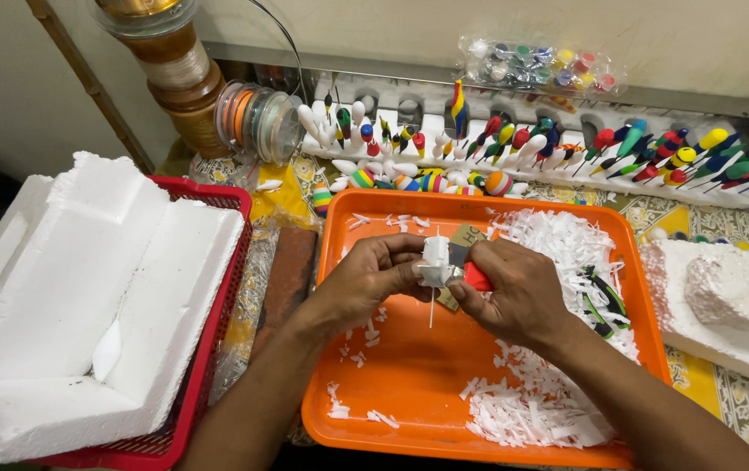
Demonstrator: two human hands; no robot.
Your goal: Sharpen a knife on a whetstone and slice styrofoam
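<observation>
A big slab of white foam packing (pixel 86 305) fills the lower left of the frame, resting in a red plastic basket (pixel 217 288). At centre lies a rectangular orange plastic tray (pixel 409 384), its right half heaped with white foam shavings (pixel 549 235). Along the upper right, a long white foam rack (pixel 566 179) carries rows of painted fishing floats (pixel 653 153) in red, green, yellow and blue, stuck in at a slant. More rough white foam blocks (pixel 723 305) sit at the right edge. At upper left stands a stack of round spools (pixel 174 61), with a clear reel of orange line (pixel 256 118) just beside it. A clear plastic pack of small paint pots (pixel 540 65), in many colours, lies on the ledge at the top right.

Over the tray's middle, the left hand (pixel 374 279) has its grip clenched around a small white carved foam piece on a thin stick (pixel 434 262). The right hand (pixel 518 292) is closed on a red-handled cutter (pixel 470 272), touching the foam piece.

The bench is covered with a yellow patterned cloth (pixel 662 214); a pale plain wall rises behind.
</observation>
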